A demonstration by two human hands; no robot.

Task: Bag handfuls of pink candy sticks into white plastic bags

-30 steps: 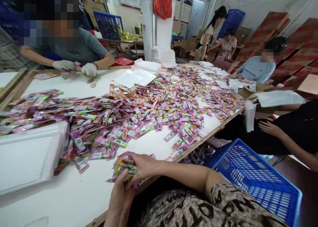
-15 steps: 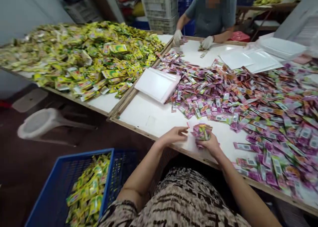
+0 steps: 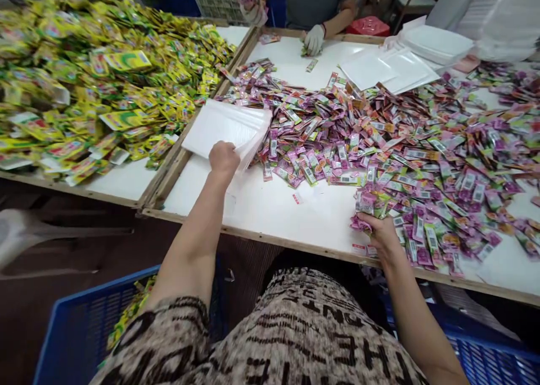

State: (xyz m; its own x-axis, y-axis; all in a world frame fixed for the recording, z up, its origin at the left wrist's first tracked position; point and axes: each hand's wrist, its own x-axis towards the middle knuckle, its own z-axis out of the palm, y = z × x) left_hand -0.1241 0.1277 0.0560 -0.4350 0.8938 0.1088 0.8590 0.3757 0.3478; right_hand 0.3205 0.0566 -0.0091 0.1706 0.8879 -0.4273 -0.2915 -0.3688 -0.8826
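Note:
My left hand (image 3: pixel 224 159) is closed on the near edge of a stack of clear plastic bags (image 3: pixel 219 123), whose right side is lifted and creased. The bags lie at the left side of the white-topped table. To the right, my right hand (image 3: pixel 382 233) grips a bunch of purple-and-green sachets (image 3: pixel 370 204) just above the tabletop. A large heap of similar purple sachets (image 3: pixel 312 123) spreads beyond and beside that hand. Small red-and-white slips (image 3: pixel 297 198) lie on the table between my hands.
Yellow sachets (image 3: pixel 126 87) are piled on the left table. A gloved co-worker's hand (image 3: pixel 314 39) works across from me. White plastic sheets (image 3: pixel 371 67) lie at the back. Blue crates (image 3: pixel 63 329) and a white stool (image 3: pixel 17 233) stand below; wooden rims (image 3: pixel 261 239) edge the table.
My left hand has moved from beside the sachet bunch, forward and left onto the bags. My right hand has shifted right with the bunch. The view has turned and tilted down.

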